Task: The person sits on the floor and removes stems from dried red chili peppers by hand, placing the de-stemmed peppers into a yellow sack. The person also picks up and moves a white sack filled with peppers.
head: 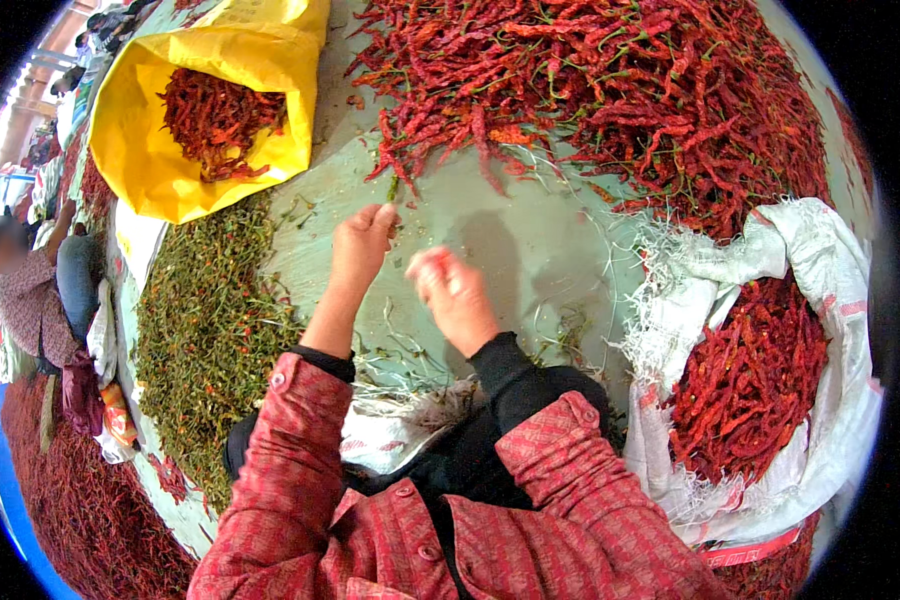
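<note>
My left hand [364,244] pinches a short green chili stem [392,187] between thumb and fingertips. To its right, my right hand [456,296] is blurred by motion, its fingers curled around something red that looks like a chili pod [441,259]. Beyond both hands lies a large heap of dried red chilies [592,90], many with green stems attached. A mound of loose green stems [202,330] spreads left of my left forearm. On the right, a white woven sack [847,315] with a frayed, rolled rim holds red chilies [750,375] that look stemless.
A yellow sack [150,172] at the upper left lies with its mouth toward me, darker chilies [221,124] inside. Another person [30,292] sits at the far left beside a further chili heap [82,480]. Loose white fibres and stem bits litter the greenish floor [465,187].
</note>
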